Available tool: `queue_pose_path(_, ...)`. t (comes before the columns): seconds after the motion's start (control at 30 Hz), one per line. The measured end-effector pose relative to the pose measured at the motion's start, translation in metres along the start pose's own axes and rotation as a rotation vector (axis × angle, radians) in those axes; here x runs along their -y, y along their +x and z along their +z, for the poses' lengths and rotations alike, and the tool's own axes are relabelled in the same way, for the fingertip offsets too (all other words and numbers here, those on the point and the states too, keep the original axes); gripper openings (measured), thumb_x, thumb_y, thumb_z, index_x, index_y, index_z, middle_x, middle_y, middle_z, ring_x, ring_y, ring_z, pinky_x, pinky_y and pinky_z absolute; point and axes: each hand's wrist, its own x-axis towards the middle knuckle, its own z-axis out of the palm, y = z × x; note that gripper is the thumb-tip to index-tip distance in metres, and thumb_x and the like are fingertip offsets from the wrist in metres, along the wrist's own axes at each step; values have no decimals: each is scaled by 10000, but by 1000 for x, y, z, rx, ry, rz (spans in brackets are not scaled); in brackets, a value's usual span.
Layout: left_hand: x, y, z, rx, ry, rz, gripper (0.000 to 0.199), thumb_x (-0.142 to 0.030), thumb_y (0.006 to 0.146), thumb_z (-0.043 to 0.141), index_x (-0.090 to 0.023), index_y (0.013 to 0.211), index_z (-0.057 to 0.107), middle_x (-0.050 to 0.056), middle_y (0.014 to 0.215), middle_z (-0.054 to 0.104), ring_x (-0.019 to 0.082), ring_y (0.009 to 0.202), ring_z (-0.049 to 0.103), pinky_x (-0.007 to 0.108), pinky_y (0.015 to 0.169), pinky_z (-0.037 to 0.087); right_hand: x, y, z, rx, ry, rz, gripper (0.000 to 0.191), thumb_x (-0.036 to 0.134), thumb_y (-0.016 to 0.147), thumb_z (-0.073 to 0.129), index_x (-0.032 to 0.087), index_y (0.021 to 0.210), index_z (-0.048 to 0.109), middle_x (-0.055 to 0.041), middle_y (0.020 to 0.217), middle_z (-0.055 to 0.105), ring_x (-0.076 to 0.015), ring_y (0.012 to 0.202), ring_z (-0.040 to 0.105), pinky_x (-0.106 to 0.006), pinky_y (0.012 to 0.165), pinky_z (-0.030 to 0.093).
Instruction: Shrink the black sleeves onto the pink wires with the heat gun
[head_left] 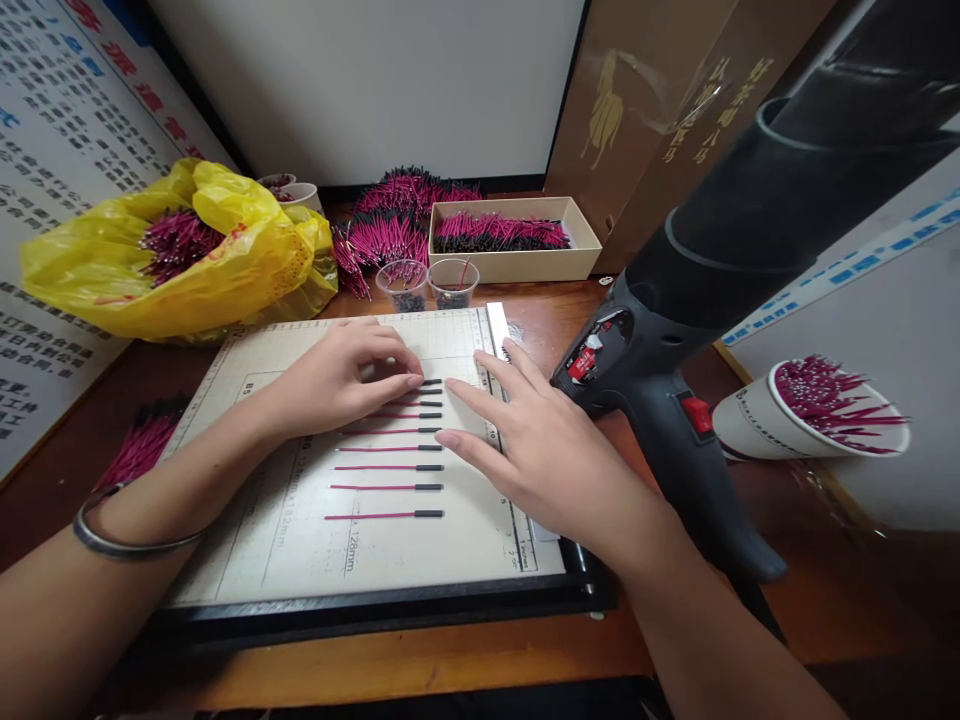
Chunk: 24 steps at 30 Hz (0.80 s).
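Several thin magenta wires [375, 487], each with a black sleeve on its right end, lie in a spaced column across a gridded paper-cutter board [300, 560]. My left hand [352, 370] rests over the far end of the column. Its thumb and forefinger are pinched at the black-sleeved end of the farthest wire [433, 382]; the rest of that wire is hidden under the hand. My right hand [540, 450] is spread just right of the sleeve ends, fingers apart and holding nothing. Its thumb tip is close to a black sleeve [430, 448].
A heat gun [667, 400] stands tilted to the right, by a paper cup [757, 410] of wires. Behind the board are two clear plastic cups [453, 285], a cardboard box [517, 265] of wires and loose wire piles [390, 235]. A yellow bag [262, 260] with wires sits left.
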Motion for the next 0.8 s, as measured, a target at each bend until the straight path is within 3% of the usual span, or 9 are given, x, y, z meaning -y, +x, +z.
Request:
queue_pose_path(0.1, 0, 0, 0, -2, 1, 0, 264, -383, 912, 584, -202, 790, 732, 13, 766, 720, 167, 747, 605, 312, 775, 428, -1, 2, 1, -15, 15, -10, 570, 588, 1010, 410, 255, 1443, 576, -120, 1624, 411, -385, 1567, 207, -597, 1186, 374)
queue_pose_path(0.2, 0, 0, -1, -3, 11, -9, 275, -398, 911, 579, -203, 794, 733, 18, 770, 713, 170, 736, 598, 315, 759, 427, 1, -1, -2, -158, 65, -77, 497, 494, 1019, 467, 170, 1359, 630, -137, 1490, 570, -370, 1455, 434, -549, 1140, 449)
queue_pose_path(0.27, 1, -1, -1, -8, 14, -26, 284, -411, 909, 577, -203, 796, 733, 20, 781, 713, 170, 736, 595, 313, 745, 423, 6, -12, -8, -368, 128, -163, 361, 372, 1019, 514, 137, 1242, 672, -121, 1273, 708, -283, 1217, 641, -434, 1036, 536)
queue_pose_path(0.33, 3, -1, -1, -24, 19, -51, 305, -436, 907, 574, -202, 787, 729, 21, 788, 716, 173, 742, 594, 314, 740, 418, 8, -31, -15, -618, 156, -220, 190, 227, 971, 592, 162, 1124, 685, -66, 1029, 753, -196, 967, 698, -330, 895, 567)
queue_pose_path(0.4, 5, -2, -1, -45, 32, -80, 328, -461, 905, 568, -202, 778, 724, 21, 782, 717, 177, 745, 588, 319, 741, 409, 6, -54, -18, -852, 79, -135, 197, 144, 896, 677, 220, 1078, 677, -41, 976, 740, -190, 923, 687, -341, 904, 550)
queue_pose_path(0.47, 7, -2, -1, -64, 48, -105, 335, -472, 897, 563, -201, 777, 721, 22, 769, 714, 182, 742, 580, 326, 743, 398, -3, -75, -15, -1022, -53, 22, 273, 160, 866, 719, 246, 1123, 683, -75, 1034, 727, -248, 1003, 680, -414, 952, 538)
queue_pose_path(0.57, 9, -1, -1, -77, 58, -127, 328, -471, 876, 563, -198, 784, 718, 27, 766, 713, 189, 746, 575, 337, 749, 388, -23, -95, -3, -861, -199, 228, 526, 275, 924, 655, 177, 1431, 550, -190, 1355, 634, -375, 1255, 609, -551, 1069, 489)
queue_pose_path(0.67, 9, -1, 0, -90, 56, -134, 328, -468, 867, 553, -196, 784, 716, 37, 783, 720, 198, 766, 581, 344, 755, 388, -38, -99, 8, -764, -248, 230, 607, 269, 964, 587, 218, 1546, 424, -159, 1402, 629, -342, 1251, 638, -499, 1021, 540)
queue_pose_path(0.8, 8, 0, 1, -90, 69, -145, 326, -460, 865, 545, -196, 783, 719, 40, 777, 718, 203, 771, 585, 342, 744, 382, -46, -96, 13, -770, -305, 187, 594, 199, 979, 539, 256, 1555, 410, -129, 1383, 643, -288, 1222, 661, -443, 998, 559)
